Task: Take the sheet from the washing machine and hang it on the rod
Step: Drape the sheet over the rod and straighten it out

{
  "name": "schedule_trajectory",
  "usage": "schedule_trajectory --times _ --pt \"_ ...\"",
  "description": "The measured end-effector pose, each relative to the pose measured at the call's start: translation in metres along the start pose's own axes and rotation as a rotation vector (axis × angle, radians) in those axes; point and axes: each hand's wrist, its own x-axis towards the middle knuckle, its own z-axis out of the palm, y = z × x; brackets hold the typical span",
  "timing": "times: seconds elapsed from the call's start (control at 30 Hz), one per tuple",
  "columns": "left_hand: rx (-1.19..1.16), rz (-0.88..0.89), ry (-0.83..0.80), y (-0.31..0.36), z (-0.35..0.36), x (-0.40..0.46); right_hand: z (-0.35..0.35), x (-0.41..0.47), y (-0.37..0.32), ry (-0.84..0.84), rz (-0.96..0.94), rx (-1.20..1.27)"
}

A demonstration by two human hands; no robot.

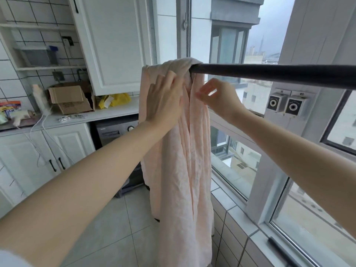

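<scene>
Left hand (163, 99) flat against draped sheet (181, 160)

From my remote feed: the pale pink sheet (179, 151) I see is soft, crinkled cloth, matt throughout. The dark rod (269, 72) looks smooth with a dull sheen. Behind, a brown cardboard box (69, 99) sits matt on the smooth white desk (115, 112); the floor tiles (119, 228) show a light gloss.
</scene>
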Motion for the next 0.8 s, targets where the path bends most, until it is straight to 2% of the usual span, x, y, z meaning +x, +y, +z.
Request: schedule_trajectory --times 0.23,0.3,0.47,0.7,0.8 --pt "-0.271 -0.302 0.046 0.007 0.0 0.013 0.005 0.013 0.0 0.009 0.034 -0.016" --pt "-0.283 -0.352 0.039 0.008 0.004 0.018 0.008 0.014 0.0 0.009 0.023 -0.016" --pt "-0.213 -0.288 0.039 0.0 0.012 0.015 0.008 0.021 0.001 0.008 0.019 -0.044" --pt "-0.502 -0.25 -0.027 -0.018 0.008 0.014 -0.011 0.03 0.008 -0.061 0.12 -0.048" --pt "-0.573 -0.248 -0.02 -0.028 0.002 0.025 -0.022 0.038 0.007 -0.177 0.224 0.085"
